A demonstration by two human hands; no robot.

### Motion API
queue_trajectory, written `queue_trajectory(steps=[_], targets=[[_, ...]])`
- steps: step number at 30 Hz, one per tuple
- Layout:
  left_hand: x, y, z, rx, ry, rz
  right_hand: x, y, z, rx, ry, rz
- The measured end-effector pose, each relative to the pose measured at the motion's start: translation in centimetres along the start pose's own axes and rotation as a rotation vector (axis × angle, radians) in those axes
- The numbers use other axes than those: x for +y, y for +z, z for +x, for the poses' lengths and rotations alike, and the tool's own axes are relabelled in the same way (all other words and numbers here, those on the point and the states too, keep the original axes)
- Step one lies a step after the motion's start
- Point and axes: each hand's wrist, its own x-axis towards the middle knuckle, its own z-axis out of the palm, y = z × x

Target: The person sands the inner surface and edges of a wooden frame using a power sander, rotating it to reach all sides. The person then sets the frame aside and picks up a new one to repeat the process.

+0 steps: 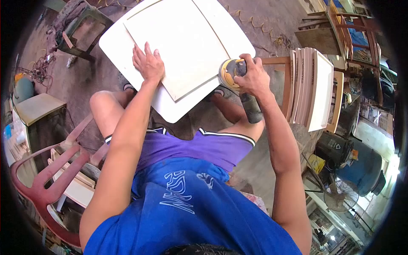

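Observation:
A flat white panel [182, 46] lies on a white tabletop [114, 44] with rounded corners, in front of my knees. My left hand [148, 64] rests on the panel's left part, fingers spread. In my right hand [255, 76] is a yellow and black orbital sander [229, 74], with the fingers wrapped over its top. The sander sits at the panel's right edge, and its dark dust canister [251, 109] points back toward my thigh. Whether its pad touches the panel is hidden.
Several white-faced panels [321, 91] stand stacked on a wooden support at right. A red plastic chair [38, 182] is at left, near a small table [40, 108]. A green stool [87, 32] stands at far left. A coiled hose [265, 29] lies on the floor. A fan [341, 194] stands at lower right.

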Motion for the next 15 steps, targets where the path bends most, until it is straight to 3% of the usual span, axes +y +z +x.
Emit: queue_trajectory(steps=[15], targets=[[0.1, 0.0, 0.0, 0.025, 0.004, 0.017, 2.7, -0.8, 1.6, 0.044, 0.061, -0.005]])
